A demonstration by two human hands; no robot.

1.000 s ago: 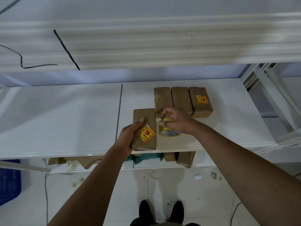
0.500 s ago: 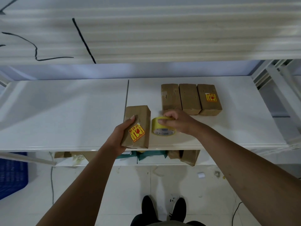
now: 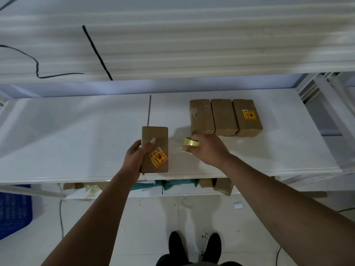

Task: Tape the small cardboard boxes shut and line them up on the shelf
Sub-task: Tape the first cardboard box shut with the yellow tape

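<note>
A blue crate (image 3: 13,212) stands on the floor (image 3: 146,227) left of 2 black shoes (image 3: 176,244).

We stretch both bare forearms forward. Our left hand (image 3: 136,160) grips the cardboard box (image 3: 153,135) from its left side, thumb laid on the upper face. Our right hand (image 3: 208,150), knuckles up, curls its fingers round the tape roll (image 3: 189,142).

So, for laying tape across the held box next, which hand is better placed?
Right. The right hand grips the yellow tape roll just beside the box, with a clear strip seemingly stretched toward it. The left hand is occupied holding that box on the shelf.
</note>
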